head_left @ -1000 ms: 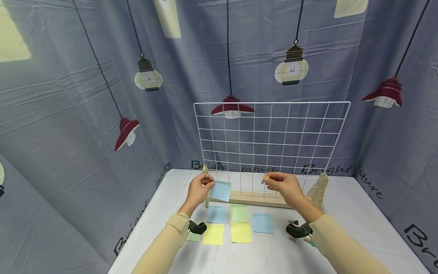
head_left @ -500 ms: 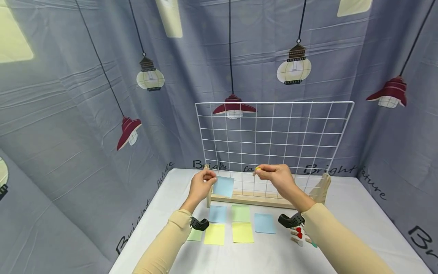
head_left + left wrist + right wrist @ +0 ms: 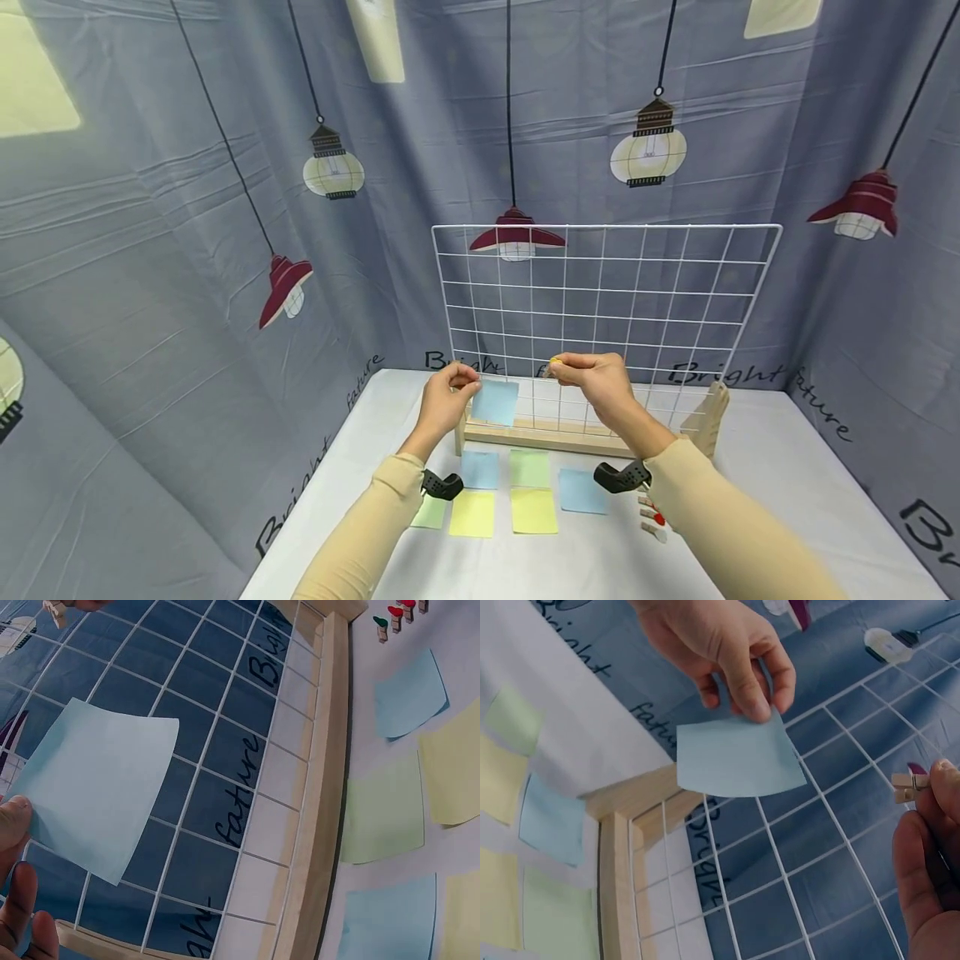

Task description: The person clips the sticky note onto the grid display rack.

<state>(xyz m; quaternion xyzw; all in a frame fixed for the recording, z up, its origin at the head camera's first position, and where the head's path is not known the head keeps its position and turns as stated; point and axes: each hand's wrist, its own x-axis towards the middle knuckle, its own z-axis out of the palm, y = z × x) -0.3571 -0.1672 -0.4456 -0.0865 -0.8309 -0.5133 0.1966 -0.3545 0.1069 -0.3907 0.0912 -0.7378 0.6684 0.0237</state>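
My left hand (image 3: pixel 444 402) pinches a blue sticky note (image 3: pixel 105 787) by its edge, between thumb and fingers. The note hangs in front of the lower left part of a white wire grid (image 3: pixel 600 315). Over to the right, my right hand (image 3: pixel 600 385) pinches a small wooden clothespin (image 3: pixel 906 787) with a yellow top. Its jaws point left, toward the note, with a gap between the two. The grid stands upright in a wooden base (image 3: pixel 555 437).
On the white table (image 3: pixel 420 575) lie blue, green and yellow sticky notes (image 3: pixel 534 510) in front of the base. Several small clothespins (image 3: pixel 654 517) with coloured hearts lie to the right, partly behind my right sleeve. A grey curtain (image 3: pixel 360 275) printed with lamps surrounds the table.
The right hand has moved left and up with the clothespin, closer to the note. The left hand has raised the blue note slightly and shifted a little right.
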